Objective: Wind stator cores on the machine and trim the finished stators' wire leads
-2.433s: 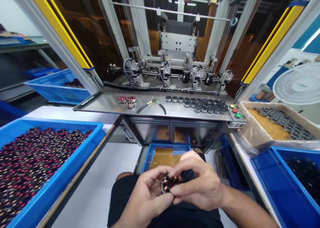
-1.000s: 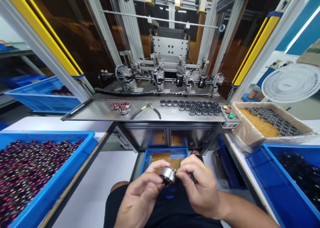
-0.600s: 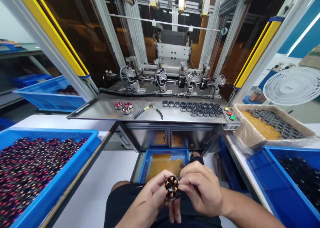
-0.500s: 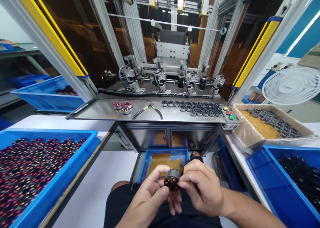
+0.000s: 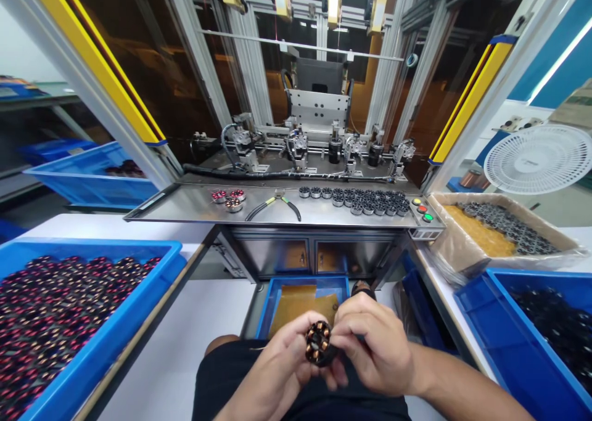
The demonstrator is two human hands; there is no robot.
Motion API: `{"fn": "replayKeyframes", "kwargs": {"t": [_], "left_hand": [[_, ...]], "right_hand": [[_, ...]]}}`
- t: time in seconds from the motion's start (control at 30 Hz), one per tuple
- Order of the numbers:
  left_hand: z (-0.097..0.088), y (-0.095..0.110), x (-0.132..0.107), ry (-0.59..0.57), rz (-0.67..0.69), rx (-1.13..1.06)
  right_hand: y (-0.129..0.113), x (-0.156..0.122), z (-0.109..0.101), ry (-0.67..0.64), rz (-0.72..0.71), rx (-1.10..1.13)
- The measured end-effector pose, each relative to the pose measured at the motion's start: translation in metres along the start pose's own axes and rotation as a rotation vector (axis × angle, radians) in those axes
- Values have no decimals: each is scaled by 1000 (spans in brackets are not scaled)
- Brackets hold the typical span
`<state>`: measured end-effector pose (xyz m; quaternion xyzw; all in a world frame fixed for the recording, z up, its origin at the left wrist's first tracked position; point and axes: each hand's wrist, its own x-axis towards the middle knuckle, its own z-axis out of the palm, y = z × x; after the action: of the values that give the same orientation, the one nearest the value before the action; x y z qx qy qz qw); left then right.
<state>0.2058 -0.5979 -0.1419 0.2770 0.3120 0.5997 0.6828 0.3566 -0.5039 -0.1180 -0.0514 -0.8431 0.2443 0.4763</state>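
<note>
The left hand (image 5: 282,362) curls round a copper-wound motor stator (image 5: 318,348) above the lap. The right hand (image 5: 377,347) pinches closed at its rim; on what, I can't tell. Over there, the white fan's (image 5: 539,159) hub marking is too small to read.

On the machine shelf (image 5: 185,209), pliers (image 5: 280,195) lie between three wound stators (image 5: 234,205) on the left and unwound stator cores (image 5: 379,204) on the right, push buttons (image 5: 422,209) at the right end. Before the shelf, one stator (image 5: 317,354) sits between left hand (image 5: 283,360) and right hand (image 5: 378,342), a lower bin (image 5: 263,316) behind them. Left stands a stator bin (image 5: 174,253); right, a carton (image 5: 462,242) of cores behind another bin (image 5: 491,298), a fan (image 5: 539,158) farther back.
</note>
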Motion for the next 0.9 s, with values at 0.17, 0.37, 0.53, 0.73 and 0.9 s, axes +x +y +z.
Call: {"fn": "replayKeyframes", "kwargs": {"t": [0.17, 0.37, 0.53, 0.73, 0.9], "left_hand": [[-1, -4, 1, 46, 40, -17], [-6, -5, -2, 80, 57, 6], [-7, -5, -2, 63, 62, 13], [-9, -5, -3, 47, 108, 28], [-7, 2, -3, 44, 343, -90]], "right_hand": [[4, 1, -6, 15, -98, 56], [9, 9, -16, -6, -41, 168], [11, 11, -14, -30, 4, 210], [3, 13, -13, -59, -4, 107], [-5, 21, -10, -64, 111, 65]]}}
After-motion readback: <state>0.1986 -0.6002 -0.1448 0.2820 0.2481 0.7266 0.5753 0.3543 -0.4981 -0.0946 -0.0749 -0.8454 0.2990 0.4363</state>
